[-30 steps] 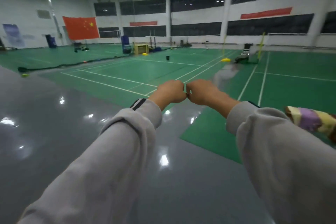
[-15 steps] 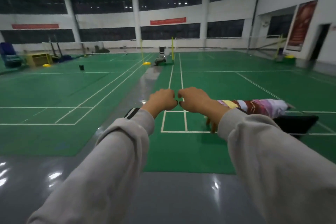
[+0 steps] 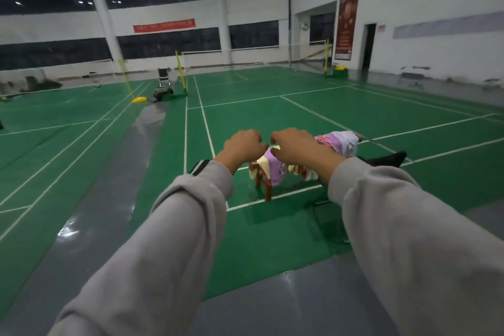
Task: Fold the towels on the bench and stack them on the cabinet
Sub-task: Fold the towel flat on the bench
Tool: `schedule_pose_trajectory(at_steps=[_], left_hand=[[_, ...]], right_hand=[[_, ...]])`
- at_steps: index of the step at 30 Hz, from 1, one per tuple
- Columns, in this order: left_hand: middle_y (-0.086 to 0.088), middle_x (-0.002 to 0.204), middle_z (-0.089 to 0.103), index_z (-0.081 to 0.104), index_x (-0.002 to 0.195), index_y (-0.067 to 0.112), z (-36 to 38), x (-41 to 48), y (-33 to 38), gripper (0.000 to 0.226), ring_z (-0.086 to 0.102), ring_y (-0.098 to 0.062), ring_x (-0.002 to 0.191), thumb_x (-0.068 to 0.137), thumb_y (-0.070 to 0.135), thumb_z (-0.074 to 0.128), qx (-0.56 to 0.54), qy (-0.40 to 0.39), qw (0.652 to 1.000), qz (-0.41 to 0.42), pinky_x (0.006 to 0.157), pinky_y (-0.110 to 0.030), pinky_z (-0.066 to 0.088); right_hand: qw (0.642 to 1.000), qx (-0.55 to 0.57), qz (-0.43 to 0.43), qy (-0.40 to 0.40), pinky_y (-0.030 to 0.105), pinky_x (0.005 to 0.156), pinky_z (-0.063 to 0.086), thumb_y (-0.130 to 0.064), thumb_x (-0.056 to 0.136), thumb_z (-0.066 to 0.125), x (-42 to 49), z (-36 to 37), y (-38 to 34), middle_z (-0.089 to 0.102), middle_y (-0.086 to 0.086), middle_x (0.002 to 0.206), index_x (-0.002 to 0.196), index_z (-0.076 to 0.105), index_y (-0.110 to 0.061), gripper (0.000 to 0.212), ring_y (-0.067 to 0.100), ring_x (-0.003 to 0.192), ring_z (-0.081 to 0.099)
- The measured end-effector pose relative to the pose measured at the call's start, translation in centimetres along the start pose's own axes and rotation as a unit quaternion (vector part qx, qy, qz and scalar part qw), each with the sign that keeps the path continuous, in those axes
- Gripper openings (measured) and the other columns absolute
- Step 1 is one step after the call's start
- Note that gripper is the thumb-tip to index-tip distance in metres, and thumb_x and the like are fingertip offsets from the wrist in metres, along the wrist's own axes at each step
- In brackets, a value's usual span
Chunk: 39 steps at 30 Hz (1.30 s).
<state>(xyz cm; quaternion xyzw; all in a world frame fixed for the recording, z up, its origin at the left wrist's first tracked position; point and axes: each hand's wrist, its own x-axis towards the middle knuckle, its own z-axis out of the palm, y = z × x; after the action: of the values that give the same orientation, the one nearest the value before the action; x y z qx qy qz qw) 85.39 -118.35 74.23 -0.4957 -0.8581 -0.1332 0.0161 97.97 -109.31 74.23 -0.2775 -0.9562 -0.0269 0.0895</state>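
Green badminton-court flooring with white painted lines [image 3: 272, 117] filled a large indoor sports hall, and a strip of glossy grey floor [image 3: 81, 213] ran alongside it under the person's arms. White walls with dark window bands closed off the far end, where a long red banner [image 3: 164, 25] hung between two white pillars. A yellow net post [image 3: 180, 69] stood at the court's edge with a dark folding chair [image 3: 163, 80] just beside it.

Both arms reached forward in loose grey fabric sleeves, the left sleeve [image 3: 163, 254] showing a black-and-white striped cuff. The left hand [image 3: 241, 146] and the right hand [image 3: 296, 146] were raised side by side, backs toward the camera, close together but not touching. Each had its fingers curled under, and neither held anything.

Beyond the hands, well out of reach on the green floor, a heap of crumpled pink, purple, yellow and white towels [image 3: 274, 172] lay draped over a low bench with reddish-brown wooden legs [image 3: 268, 191]. The right hand and wrist hid the middle of the heap. A flat black object [image 3: 387, 159] lay past the far end of the bench; what it was could not be made out.
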Motion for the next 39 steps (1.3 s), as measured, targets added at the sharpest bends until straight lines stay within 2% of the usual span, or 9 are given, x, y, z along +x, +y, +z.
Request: schedule_pose_trajectory(at_steps=[5, 11, 16, 19, 23, 25, 28, 32, 39], left_hand=[[-0.008, 0.122, 0.069, 0.066, 0.125, 0.017, 2.8, 12.6, 0.8, 0.04, 0.065, -0.03, 0.106, 0.098, 0.043, 0.053, -0.01, -0.01, 1.0, 0.012, 0.091, -0.04, 0.053], [-0.006, 0.117, 0.07, 0.065, 0.125, 0.016, 6.2, 26.4, 0.4, 0.037, 0.062, -0.023, 0.092, 0.1, 0.041, 0.053, -0.017, -0.018, 0.999, 0.02, 0.075, -0.032, 0.045], [-0.007, 0.129, 0.067, 0.063, 0.134, 0.017, 9.4, 39.6, -1.7, 0.043, 0.063, -0.028, 0.108, 0.1, 0.042, 0.054, -0.003, -0.021, 0.999, 0.034, 0.082, -0.035, 0.046], [-0.009, 0.125, 0.068, 0.065, 0.13, 0.016, 11.5, 48.7, -3.3, 0.041, 0.063, -0.029, 0.107, 0.1, 0.042, 0.054, -0.003, -0.021, 0.999, 0.036, 0.081, -0.035, 0.045], [-0.008, 0.113, 0.07, 0.068, 0.121, 0.012, 14.8, 60.8, -5.6, 0.037, 0.066, -0.031, 0.107, 0.098, 0.039, 0.056, -0.017, -0.071, 0.997, 0.022, 0.08, -0.034, 0.046], [-0.008, 0.114, 0.07, 0.068, 0.121, 0.012, 16.7, 66.3, -6.4, 0.037, 0.066, -0.03, 0.106, 0.098, 0.038, 0.056, 0.007, -0.092, 0.995, 0.021, 0.079, -0.034, 0.045], [-0.006, 0.123, 0.069, 0.066, 0.125, 0.017, 19.1, 73.4, -6.4, 0.039, 0.065, -0.03, 0.108, 0.097, 0.041, 0.055, 0.025, -0.091, 0.995, 0.038, 0.082, -0.036, 0.047], [-0.007, 0.12, 0.07, 0.064, 0.126, 0.02, 21.1, 81.9, -5.5, 0.034, 0.065, -0.031, 0.104, 0.096, 0.034, 0.055, 0.044, -0.084, 0.993, 0.072, 0.081, -0.039, 0.051], [-0.011, 0.12, 0.069, 0.068, 0.12, 0.02, 26.1, 100.5, -4.8, 0.033, 0.065, -0.035, 0.107, 0.091, 0.031, 0.055, 0.026, -0.081, 0.996, 0.032, 0.087, -0.042, 0.053]], right_hand=[[1.0, -0.019, 0.015, 0.0, 0.043, 0.096, 0.046, -0.038, 0.099, 0.054, 11.1, 2.3, 6.7, 0.066, 0.007, 0.127, 0.132, 0.057, -0.022, 0.037, 0.029, 0.115, 0.061], [0.999, -0.006, 0.051, -0.018, 0.044, 0.098, 0.046, -0.034, 0.099, 0.054, 23.6, 6.1, 13.4, 0.066, 0.007, 0.125, 0.131, 0.057, -0.02, 0.034, 0.028, 0.111, 0.06], [0.999, -0.019, 0.043, -0.019, 0.045, 0.099, 0.046, -0.037, 0.1, 0.055, 35.0, 10.9, 18.8, 0.066, 0.007, 0.127, 0.133, 0.057, -0.02, 0.037, 0.029, 0.114, 0.06], [0.998, -0.029, 0.045, -0.014, 0.045, 0.099, 0.047, -0.041, 0.099, 0.055, 42.8, 13.2, 22.3, 0.065, 0.007, 0.129, 0.134, 0.056, -0.021, 0.04, 0.029, 0.117, 0.06], [0.997, -0.046, 0.05, -0.027, 0.046, 0.099, 0.049, -0.043, 0.098, 0.056, 53.2, 16.0, 26.7, 0.066, 0.007, 0.125, 0.13, 0.058, -0.02, 0.039, 0.029, 0.113, 0.061], [0.997, -0.037, 0.057, -0.032, 0.048, 0.101, 0.048, -0.043, 0.098, 0.056, 57.9, 17.6, 29.0, 0.066, 0.008, 0.126, 0.128, 0.058, -0.02, 0.038, 0.03, 0.114, 0.06], [0.997, -0.024, 0.054, -0.046, 0.048, 0.101, 0.046, -0.041, 0.099, 0.055, 64.3, 19.7, 31.8, 0.065, 0.009, 0.128, 0.13, 0.056, -0.019, 0.038, 0.031, 0.118, 0.059], [0.997, -0.033, 0.037, -0.052, 0.045, 0.097, 0.045, -0.035, 0.097, 0.059, 72.7, 21.8, 35.0, 0.066, 0.008, 0.126, 0.131, 0.057, -0.022, 0.036, 0.032, 0.119, 0.059], [0.996, -0.058, 0.011, -0.062, 0.046, 0.1, 0.042, -0.026, 0.096, 0.056, 88.1, 27.3, 44.8, 0.065, 0.009, 0.122, 0.132, 0.057, -0.026, 0.036, 0.033, 0.12, 0.057]])
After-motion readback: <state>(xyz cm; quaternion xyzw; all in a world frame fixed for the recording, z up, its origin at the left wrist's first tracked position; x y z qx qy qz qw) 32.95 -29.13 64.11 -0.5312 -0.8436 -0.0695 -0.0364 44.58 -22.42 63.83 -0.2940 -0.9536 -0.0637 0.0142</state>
